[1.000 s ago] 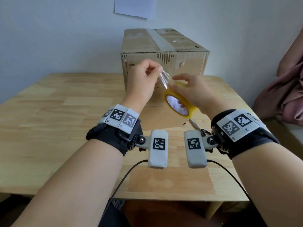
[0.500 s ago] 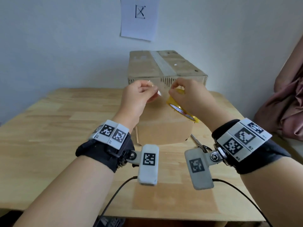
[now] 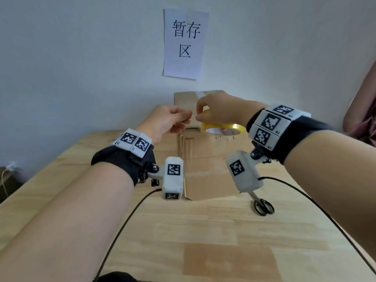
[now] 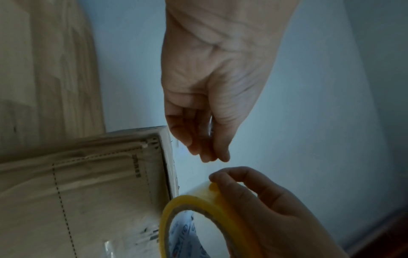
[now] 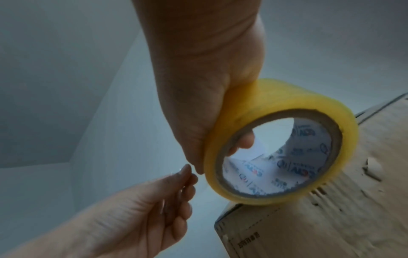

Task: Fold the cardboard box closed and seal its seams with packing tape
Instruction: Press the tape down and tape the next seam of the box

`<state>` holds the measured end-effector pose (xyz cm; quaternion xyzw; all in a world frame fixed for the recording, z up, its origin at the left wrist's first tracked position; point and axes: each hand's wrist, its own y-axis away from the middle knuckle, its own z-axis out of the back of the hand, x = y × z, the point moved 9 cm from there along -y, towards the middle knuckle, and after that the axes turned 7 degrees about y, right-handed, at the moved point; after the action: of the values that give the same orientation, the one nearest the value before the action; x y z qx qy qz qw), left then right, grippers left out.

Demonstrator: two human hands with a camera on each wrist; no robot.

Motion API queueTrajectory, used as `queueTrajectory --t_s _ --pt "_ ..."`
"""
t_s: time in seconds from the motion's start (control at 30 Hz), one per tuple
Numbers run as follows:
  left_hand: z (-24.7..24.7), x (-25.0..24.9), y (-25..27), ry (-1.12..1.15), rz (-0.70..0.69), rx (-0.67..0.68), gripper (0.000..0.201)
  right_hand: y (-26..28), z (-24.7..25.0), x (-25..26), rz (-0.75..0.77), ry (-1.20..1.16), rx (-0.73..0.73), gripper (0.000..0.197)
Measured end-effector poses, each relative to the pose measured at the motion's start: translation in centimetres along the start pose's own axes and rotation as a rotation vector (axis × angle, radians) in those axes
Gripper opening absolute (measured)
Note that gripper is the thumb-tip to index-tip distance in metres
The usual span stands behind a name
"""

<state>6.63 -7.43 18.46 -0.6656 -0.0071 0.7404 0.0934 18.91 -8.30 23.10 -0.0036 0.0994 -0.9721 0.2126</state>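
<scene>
A closed cardboard box (image 3: 205, 161) stands on the wooden table (image 3: 203, 231), with a strip of tape (image 3: 200, 94) along its top seam. My right hand (image 3: 200, 115) grips a yellow roll of packing tape (image 3: 221, 129) at the box's upper front edge. In the right wrist view a finger (image 5: 243, 143) shows through the roll's core (image 5: 276, 157). My left hand (image 3: 188, 117) pinches the clear free end of the tape just left of the roll; the left wrist view shows its pinching fingertips (image 4: 209, 153) above the roll (image 4: 198, 206). The strip between the hands is short.
Black-handled scissors (image 3: 262, 206) lie on the table right of the box. A paper sign (image 3: 186, 43) hangs on the wall behind the box. Pink cloth (image 3: 362, 119) sits at the far right. Cables (image 3: 126, 220) trail from both wrist cameras.
Both hands rose with the roll from in front of the box to its top front edge. The roll turned nearly flat. The left hand kept pinching the tape end.
</scene>
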Motion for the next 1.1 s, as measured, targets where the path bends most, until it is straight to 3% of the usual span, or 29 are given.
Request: queueTrajectory --t_s 0.17,0.37,0.57,0.83,1.03,1.1 --pt "1.9 1.6 -0.9 -0.120 0.070 -0.031 0.014 -0.7 -1.5 -1.2 -0.027 -0.291 0.025 0.066" --pt "3.4 2.6 -1.5 -0.064 0.121 -0.057 0.017 -0.2 -0.9 -1.7 0.023 -0.603 -0.076 0.037" --pt "3.6 2.5 -2.0 -0.066 0.110 -0.073 0.019 -1.5 0.9 -1.5 -0.058 -0.334 -0.089 0.020" --pt "5.5 2.4 -1.4 -0.062 0.086 -0.174 0.016 -2.0 -0.1 -1.5 -0.077 0.059 0.039 0.042" --pt "5.9 1.6 -1.3 -0.100 0.108 -0.214 0.016 -1.6 1.3 -4.6 -0.248 -0.197 -0.118 0.044" --pt "5.8 1.6 -1.3 -0.109 0.123 -0.230 0.018 -1.6 2.4 -4.0 -0.241 -0.058 -0.149 0.037"
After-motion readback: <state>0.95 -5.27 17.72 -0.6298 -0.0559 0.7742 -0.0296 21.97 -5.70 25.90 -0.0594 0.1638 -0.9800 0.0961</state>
